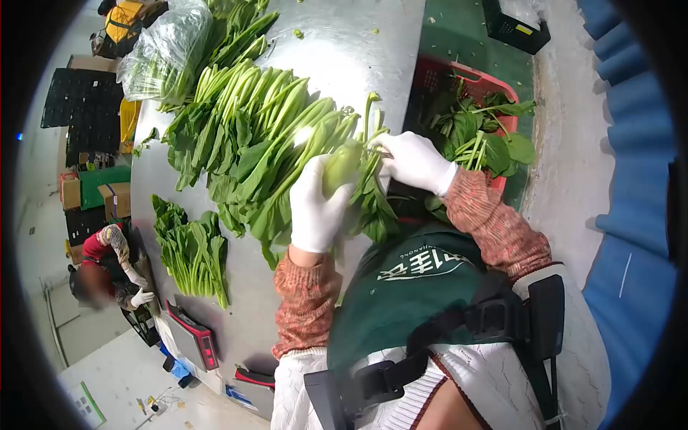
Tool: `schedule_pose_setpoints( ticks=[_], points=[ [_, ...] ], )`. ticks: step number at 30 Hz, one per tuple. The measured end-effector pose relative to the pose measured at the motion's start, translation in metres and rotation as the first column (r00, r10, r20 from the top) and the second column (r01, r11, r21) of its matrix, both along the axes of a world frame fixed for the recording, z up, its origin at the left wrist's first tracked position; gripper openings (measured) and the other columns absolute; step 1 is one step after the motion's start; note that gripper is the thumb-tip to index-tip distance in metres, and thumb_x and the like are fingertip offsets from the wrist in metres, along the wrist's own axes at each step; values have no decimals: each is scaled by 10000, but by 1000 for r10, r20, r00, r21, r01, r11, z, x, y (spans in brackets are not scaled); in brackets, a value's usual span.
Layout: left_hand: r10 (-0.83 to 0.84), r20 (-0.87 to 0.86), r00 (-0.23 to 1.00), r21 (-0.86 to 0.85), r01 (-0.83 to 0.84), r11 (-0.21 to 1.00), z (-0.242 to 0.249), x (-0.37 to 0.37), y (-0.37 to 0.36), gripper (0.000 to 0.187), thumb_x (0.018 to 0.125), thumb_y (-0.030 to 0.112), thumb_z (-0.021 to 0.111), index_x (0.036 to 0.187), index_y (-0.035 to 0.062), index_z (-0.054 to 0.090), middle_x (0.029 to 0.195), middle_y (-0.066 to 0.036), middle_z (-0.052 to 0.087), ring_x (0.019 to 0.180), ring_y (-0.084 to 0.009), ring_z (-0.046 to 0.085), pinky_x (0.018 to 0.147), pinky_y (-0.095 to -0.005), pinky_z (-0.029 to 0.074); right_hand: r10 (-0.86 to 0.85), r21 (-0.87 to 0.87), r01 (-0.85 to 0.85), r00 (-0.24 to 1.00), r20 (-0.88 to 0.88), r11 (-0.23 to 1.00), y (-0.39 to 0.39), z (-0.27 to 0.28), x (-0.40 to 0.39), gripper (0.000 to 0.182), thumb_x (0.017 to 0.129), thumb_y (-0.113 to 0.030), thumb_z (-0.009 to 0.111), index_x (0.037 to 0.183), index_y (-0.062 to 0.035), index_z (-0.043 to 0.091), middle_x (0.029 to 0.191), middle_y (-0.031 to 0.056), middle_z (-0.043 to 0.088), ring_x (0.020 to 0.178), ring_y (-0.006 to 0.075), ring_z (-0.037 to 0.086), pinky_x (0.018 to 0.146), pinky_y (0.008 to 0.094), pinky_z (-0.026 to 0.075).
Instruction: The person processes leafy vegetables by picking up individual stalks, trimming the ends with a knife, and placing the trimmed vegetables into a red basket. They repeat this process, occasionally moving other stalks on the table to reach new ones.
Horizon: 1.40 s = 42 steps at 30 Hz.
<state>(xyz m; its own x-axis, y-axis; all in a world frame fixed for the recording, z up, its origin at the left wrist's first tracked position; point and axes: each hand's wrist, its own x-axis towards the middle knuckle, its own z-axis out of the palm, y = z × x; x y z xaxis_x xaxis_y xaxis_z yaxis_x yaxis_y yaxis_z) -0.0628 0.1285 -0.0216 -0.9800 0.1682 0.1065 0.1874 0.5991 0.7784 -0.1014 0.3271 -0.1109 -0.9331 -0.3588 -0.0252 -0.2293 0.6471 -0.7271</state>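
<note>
A long heap of leafy green vegetables (251, 143) lies on the metal table (251, 287), pale stems toward the top. My left hand (317, 204), in a white glove, is wrapped round a bunch of greens (342, 168) at the heap's right end. White-gloved too, my right hand (416, 161) is closed at the stems just right of that bunch; leaves hang below its fingertips. What exactly its fingers pinch is partly hidden. A smaller pile of greens (190, 251) rests on the table's lower left.
A red basket (494, 80) with loose leaves stands beyond the table's right edge. Greens in a clear plastic bag (161, 61) lie at upper left. Red-framed scales (193, 337) stand at lower left, near a co-worker (107, 247) in white gloves. A black crate (512, 29) is at top right.
</note>
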Motion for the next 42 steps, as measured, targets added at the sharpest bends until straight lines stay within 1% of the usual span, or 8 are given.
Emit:
schedule_pose_setpoints(
  ticks=[6,18,23,33,35,36,39,42],
  points=[
    [-25,120,992,-54,32,998,6,-2,-7,265,799,112,671,1034,5,613,829,-174,656,718,-277,656,688,-327,513,-137,-427,122,991,-3,896,3,38,18,232,890,-13,552,1087,-67,661,704,165,636,571,261,639,549,332,482],
    [-89,260,961,197,38,980,12,13,-13,164,827,5,639,991,1,651,812,7,621,720,-51,553,668,-214,470,-148,-112,149,989,20,982,-15,10,11,370,897,-106,575,1267,-122,586,774,98,674,754,276,691,675,374,535],
    [-146,439,886,276,22,961,14,12,-21,290,797,52,615,1081,4,651,863,-63,675,730,-93,591,705,-249,500,429,-790,-40,856,288,612,-10,84,27,450,951,-105,604,1386,-48,503,817,-39,553,841,76,573,779,241,485],
    [192,274,942,311,-276,910,48,27,-97,342,841,-40,598,1182,-30,629,971,-61,691,776,-77,597,713,-212,487,-94,-319,279,866,490,906,103,60,-4,210,929,-224,623,998,-39,694,648,-47,515,562,41,468,536,202,395],
    [297,258,920,179,-347,921,44,28,-101,302,836,-31,628,1136,-24,653,928,-49,687,756,-68,587,700,-210,483,-224,-91,246,952,207,965,133,8,-17,283,913,-243,639,1090,-24,668,691,-28,561,580,48,507,557,219,434],
    [346,245,906,113,-381,918,40,27,-101,281,833,-26,643,1114,-21,665,906,-43,686,746,-64,581,693,-209,481,-162,233,309,855,-493,922,145,-33,-22,358,907,-245,643,1179,-13,629,748,12,618,604,60,552,587,236,469],
    [305,112,946,99,-316,943,-8,10,-87,200,823,49,704,1015,-6,696,788,-19,658,701,-60,558,659,-229,480,-221,-209,270,948,230,940,73,25,-14,375,870,-300,639,1147,-47,653,944,159,706,832,315,689,729,382,542],
    [328,-5,945,-178,-324,929,-50,-16,-62,200,777,166,752,925,44,697,788,-90,678,709,-179,652,668,-301,510,-58,-87,58,998,0,994,17,-1,-14,318,849,-226,631,1101,-33,654,886,169,694,812,340,672,737,392,537]
  ],
)
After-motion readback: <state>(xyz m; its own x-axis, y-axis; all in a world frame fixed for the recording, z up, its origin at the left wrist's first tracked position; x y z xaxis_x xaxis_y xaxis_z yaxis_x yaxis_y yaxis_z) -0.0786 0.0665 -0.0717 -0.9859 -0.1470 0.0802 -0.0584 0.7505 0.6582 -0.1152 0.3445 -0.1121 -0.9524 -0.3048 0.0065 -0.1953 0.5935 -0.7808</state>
